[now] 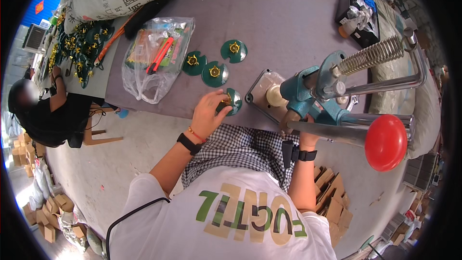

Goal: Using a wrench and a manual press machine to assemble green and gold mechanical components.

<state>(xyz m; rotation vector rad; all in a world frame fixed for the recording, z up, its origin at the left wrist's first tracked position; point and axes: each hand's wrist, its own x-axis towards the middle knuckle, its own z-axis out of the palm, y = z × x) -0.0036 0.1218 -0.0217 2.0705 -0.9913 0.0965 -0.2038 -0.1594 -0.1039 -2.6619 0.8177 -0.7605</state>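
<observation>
My left hand is at the table's near edge, its fingers and thumb curled round the gold centrepiece of a dark green disc. Beyond it lie three more such discs, each with a gold star-shaped fitting: one green disc, another disc to its left and a third disc farther off. To the right stands a teal hand press with a coil spring and a red-knobbed lever. My right hand is beside the press, behind that lever, its fingers mostly hidden.
A clear plastic bag lies left of the discs, with a red utility knife on it. A black bin stands at the far right. At left, a person in black sits by a pile of green and gold pieces.
</observation>
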